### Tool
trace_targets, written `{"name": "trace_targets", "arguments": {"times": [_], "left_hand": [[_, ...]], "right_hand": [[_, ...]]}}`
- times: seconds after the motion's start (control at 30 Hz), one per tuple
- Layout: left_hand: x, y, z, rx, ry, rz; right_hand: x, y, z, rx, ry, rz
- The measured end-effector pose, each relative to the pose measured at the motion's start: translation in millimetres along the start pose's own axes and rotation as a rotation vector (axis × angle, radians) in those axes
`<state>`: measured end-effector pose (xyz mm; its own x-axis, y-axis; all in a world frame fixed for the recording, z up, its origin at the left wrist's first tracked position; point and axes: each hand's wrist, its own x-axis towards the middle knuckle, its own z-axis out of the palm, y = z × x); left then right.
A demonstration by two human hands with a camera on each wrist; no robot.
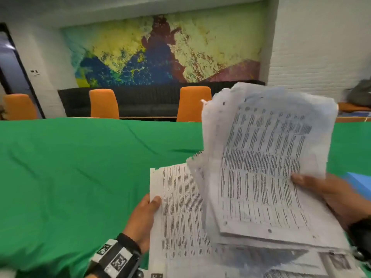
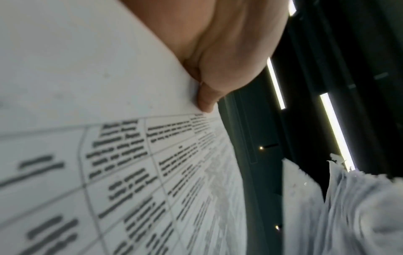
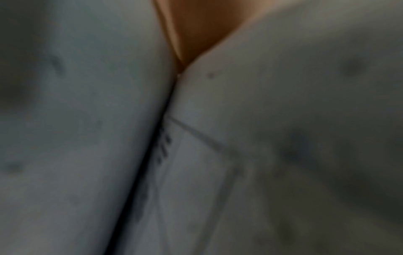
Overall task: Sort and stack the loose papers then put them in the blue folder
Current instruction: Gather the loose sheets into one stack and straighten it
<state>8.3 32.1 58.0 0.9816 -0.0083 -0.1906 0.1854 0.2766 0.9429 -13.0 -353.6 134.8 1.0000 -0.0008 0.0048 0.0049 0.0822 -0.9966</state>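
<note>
- Holding a single printed sheet [image 1: 178, 213] by its left edge, the left hand [image 1: 143, 219] pinches it with the thumb on top; the wrist carries a black band with markers [image 1: 116, 257]
- Right hand [image 1: 329, 195] grips the thick stack of papers [image 1: 263, 173] at its right edge, thumb across the top page
- Stack is raised and tilted above the green table cover [image 1: 80, 167], overlapping the single sheet
- Blue folder [image 1: 359, 182] shows as a corner just behind the right hand
- Right wrist view is blurred paper
</note>
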Motion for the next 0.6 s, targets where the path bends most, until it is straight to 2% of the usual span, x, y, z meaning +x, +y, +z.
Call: {"name": "trace_targets", "arguments": {"times": [0.13,0.23,0.33,0.47,0.6], "left_hand": [[-7.1,-31.2,25.5,-0.171,0.001,-0.074],[-0.2,-40.5,32.5,-0.286,-0.047,-0.138],[5.1,-39.2,29.9,-0.247,-0.100,-0.221],[3.5,-30.1,30.6,-0.171,-0.117,-0.094],[9.8,-19.0,25.3,-0.121,-0.098,-0.007]], "right_hand": [[-6.3,39.0,29.5,0.244,0.033,0.177],[-11.4,67.1,54.1,0.233,-0.003,0.246],[-10.5,83.4,63.9,0.236,-0.026,0.330],[-11.4,82.9,62.8,0.307,-0.065,0.385],[-14.8,69.9,51.0,0.296,-0.092,0.342]]}}
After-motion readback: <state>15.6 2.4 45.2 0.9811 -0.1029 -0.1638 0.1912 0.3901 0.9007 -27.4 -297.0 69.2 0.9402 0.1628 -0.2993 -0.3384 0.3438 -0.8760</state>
